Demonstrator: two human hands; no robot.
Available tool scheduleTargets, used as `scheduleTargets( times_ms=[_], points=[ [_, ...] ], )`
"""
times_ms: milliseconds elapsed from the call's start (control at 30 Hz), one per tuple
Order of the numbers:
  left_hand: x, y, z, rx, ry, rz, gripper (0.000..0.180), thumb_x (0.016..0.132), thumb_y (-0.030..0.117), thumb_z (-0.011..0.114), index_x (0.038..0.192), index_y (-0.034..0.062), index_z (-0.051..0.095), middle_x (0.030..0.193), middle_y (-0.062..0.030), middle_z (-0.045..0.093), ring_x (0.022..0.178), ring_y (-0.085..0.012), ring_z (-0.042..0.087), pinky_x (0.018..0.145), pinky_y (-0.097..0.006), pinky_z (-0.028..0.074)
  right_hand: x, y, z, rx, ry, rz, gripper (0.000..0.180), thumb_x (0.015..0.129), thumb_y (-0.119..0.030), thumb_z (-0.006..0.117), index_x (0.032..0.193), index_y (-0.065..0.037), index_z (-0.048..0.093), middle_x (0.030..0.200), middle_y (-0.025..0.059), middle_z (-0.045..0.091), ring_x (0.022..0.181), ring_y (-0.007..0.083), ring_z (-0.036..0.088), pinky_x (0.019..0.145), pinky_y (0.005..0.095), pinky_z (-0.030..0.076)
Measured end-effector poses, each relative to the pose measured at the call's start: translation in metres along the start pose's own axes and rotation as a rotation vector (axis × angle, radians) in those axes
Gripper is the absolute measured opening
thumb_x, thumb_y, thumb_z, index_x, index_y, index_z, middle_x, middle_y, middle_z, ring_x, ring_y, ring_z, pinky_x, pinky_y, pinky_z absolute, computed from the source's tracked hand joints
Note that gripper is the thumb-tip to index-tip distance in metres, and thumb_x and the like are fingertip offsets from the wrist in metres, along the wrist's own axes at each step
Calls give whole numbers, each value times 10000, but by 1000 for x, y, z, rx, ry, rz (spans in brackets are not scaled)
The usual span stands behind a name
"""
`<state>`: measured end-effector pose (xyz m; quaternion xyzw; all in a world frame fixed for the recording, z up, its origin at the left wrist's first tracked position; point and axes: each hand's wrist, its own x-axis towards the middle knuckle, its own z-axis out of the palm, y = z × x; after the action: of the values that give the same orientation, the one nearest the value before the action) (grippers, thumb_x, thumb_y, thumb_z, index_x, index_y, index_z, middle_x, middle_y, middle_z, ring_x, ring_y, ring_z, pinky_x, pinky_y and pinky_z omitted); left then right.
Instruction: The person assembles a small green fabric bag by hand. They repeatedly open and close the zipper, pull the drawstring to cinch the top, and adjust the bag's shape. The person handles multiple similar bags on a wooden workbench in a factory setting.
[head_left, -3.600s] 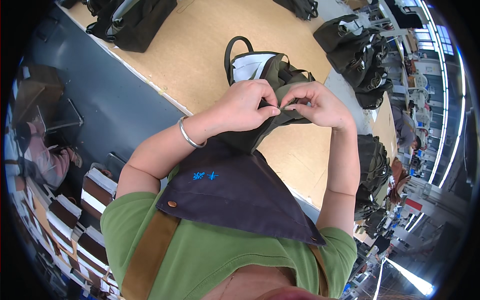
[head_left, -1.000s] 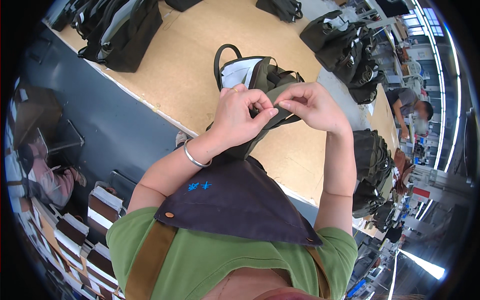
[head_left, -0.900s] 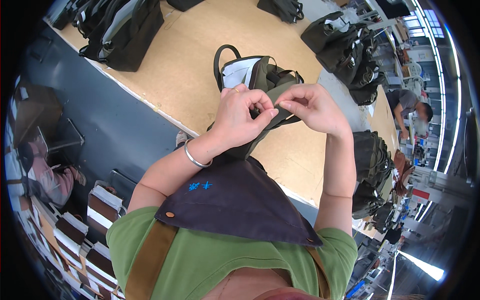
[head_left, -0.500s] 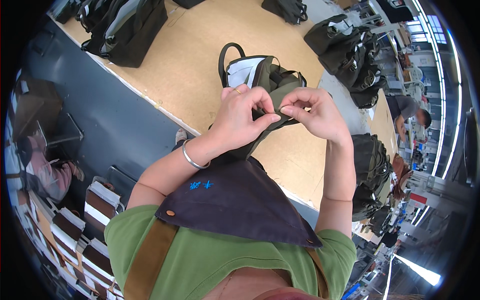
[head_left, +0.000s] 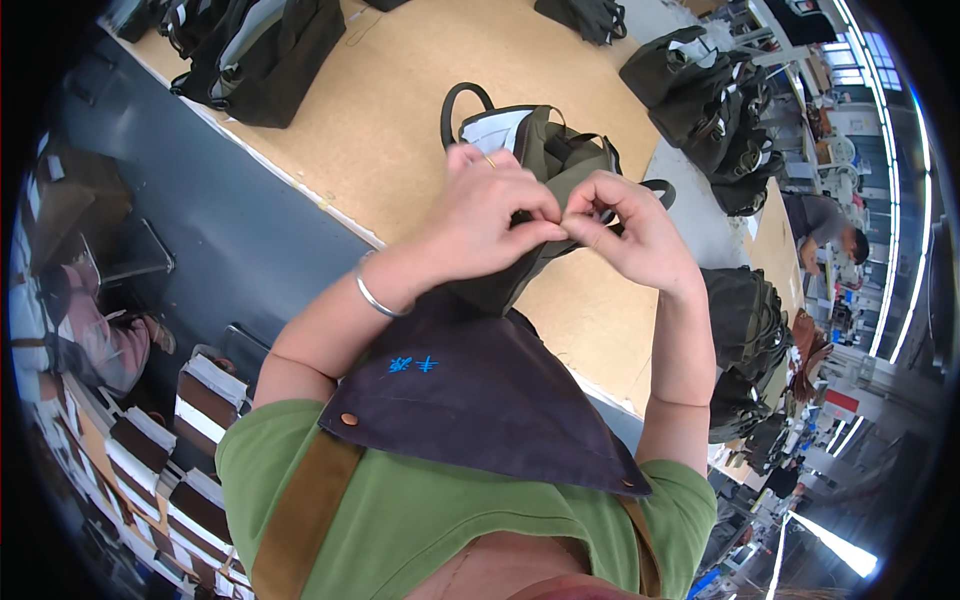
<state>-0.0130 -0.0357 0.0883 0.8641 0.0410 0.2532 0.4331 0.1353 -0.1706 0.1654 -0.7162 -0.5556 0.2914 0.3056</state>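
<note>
A dark olive fabric bag (head_left: 570, 178) lies on the table in front of me, its mouth gaping, with a pale lining (head_left: 492, 130) and a black loop handle (head_left: 447, 112). Over its near edge, my left hand (head_left: 500, 212) has thumb and index finger pinched together. My right hand (head_left: 628, 232) makes a matching pinch, and the fingertips of both hands meet. Whatever sits between them is too small and covered to make out. The bag's lower part (head_left: 495, 288) hangs toward my dark apron (head_left: 480, 400).
More dark bags (head_left: 285, 65) stand on the tan table (head_left: 390, 90) at the far left, others (head_left: 690, 110) at the far right and a pile (head_left: 742, 320) at the right. Brown-and-white stacks (head_left: 205, 400) fill the lower left. A co-worker (head_left: 830, 228) bends over at the right.
My two hands have come closer together, so the pinched fingertips now touch. The view has shifted slightly; the bag stays in place.
</note>
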Motion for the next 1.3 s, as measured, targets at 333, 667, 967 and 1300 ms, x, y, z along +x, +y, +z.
scheduleTargets(
  times_ms=[333, 667, 967, 1300],
  points=[
    [-21, -27, -56, 559, -31, 320, 163, 642, 78, 718, 779, 155, 675, 668, 27, 567, 717, -138, 587, 896, -359, 381, -30, 14, 2, -423, 167, -368, 147, 683, -76, 773, 779, -44, 667, 773, 58, 567, 776, 263, 574, 668, 359, 464],
    [4, -30, 15, 502, -652, -38, 451, 827, 350, 683, 1193, 101, 595, 968, -107, 656, 1017, -275, 617, 874, -424, 446, -63, 95, 42, -550, 186, -144, 74, 713, -69, 703, 782, -83, 682, 867, 24, 583, 902, 221, 569, 840, 344, 462],
    [79, -62, 79, 546, -1546, -133, 393, 760, 92, 635, 1151, 130, 634, 1116, -133, 663, 1063, -302, 616, 844, -410, 483, -64, 97, 57, -466, 287, -57, 103, 700, -44, 703, 797, -73, 683, 915, 31, 594, 937, 230, 569, 819, 349, 483],
    [16, -25, -8, 388, -643, -66, 198, 754, 142, 709, 898, 79, 590, 847, -80, 663, 839, -274, 648, 768, -408, 462, -35, 54, 126, -135, 473, 133, 340, 778, -70, 688, 1108, -65, 608, 979, 160, 648, 789, 351, 652, 743, 425, 528]
  ],
)
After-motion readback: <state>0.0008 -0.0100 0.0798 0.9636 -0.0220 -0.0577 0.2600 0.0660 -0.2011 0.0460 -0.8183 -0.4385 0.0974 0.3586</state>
